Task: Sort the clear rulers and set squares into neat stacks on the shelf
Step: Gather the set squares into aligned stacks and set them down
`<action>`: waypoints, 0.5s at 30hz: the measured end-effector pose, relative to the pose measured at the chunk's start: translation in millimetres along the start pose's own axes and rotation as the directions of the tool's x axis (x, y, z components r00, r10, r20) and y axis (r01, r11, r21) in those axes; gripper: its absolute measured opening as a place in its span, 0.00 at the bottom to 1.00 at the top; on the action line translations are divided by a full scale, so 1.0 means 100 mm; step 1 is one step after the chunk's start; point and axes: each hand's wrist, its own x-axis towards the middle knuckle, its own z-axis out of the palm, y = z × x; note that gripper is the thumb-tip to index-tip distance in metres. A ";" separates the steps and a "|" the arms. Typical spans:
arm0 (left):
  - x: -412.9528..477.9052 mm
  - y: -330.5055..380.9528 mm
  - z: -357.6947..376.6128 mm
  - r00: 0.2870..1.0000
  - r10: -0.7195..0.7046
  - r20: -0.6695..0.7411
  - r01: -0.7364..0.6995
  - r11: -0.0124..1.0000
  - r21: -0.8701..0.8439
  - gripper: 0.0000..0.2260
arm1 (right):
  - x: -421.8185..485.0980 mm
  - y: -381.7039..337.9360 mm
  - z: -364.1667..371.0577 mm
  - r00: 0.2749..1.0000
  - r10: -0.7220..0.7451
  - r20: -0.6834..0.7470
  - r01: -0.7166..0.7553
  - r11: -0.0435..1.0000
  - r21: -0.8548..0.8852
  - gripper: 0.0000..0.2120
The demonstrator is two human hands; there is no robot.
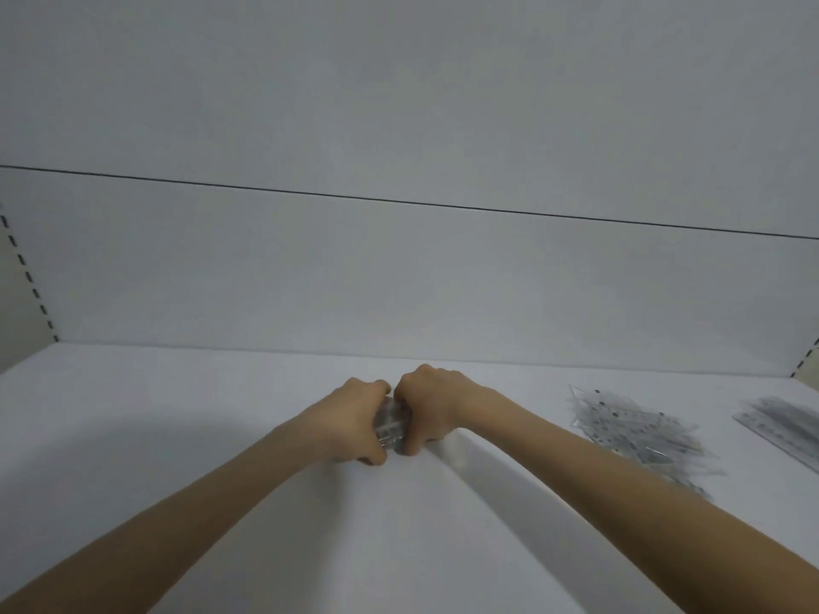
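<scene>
Both hands meet at the middle of the white shelf (177, 436). My left hand (354, 418) and my right hand (427, 403) grip a small bundle of clear rulers (390, 425) from either side, fingers curled round it. The bundle stands on the shelf surface and is mostly hidden between the hands. To the right lies a loose heap of clear rulers and set squares (638, 432). At the far right edge a tidier stack of clear rulers (780, 425) lies flat, partly cut off by the frame.
The shelf's white back panel (399, 281) rises behind the hands. Slotted uprights stand at the left (26, 272) and right (809, 358) ends. The underside of a higher shelf board (399, 82) hangs overhead.
</scene>
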 end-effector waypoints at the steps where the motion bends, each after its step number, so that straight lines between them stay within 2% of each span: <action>1: 0.00 -0.01 -0.02 1.000 -0.008 -0.003 0.008 1.000 0.001 0.23 | 0.02 0.00 0.00 1.000 0.002 0.013 -0.002 1.000 -0.004 0.12; 3: 0.01 -0.03 -0.05 1.000 -0.011 -0.012 0.011 1.000 0.000 0.24 | 0.06 0.02 0.00 1.000 0.003 0.031 -0.004 1.000 0.015 0.12; 8: 0.01 -0.06 -0.07 1.000 -0.025 0.001 0.025 0.999 0.044 0.32 | 0.09 0.04 0.05 1.000 -0.006 0.026 0.004 0.998 0.064 0.13; 11: 0.01 -0.05 -0.04 0.999 -0.039 0.014 0.038 0.997 0.063 0.32 | 0.09 0.05 0.07 1.000 -0.016 0.011 0.015 0.997 0.069 0.16; 15: 0.02 0.01 -0.03 0.998 -0.056 0.003 0.056 0.991 0.124 0.30 | 0.12 0.04 0.09 0.999 -0.041 -0.012 0.042 0.998 0.051 0.15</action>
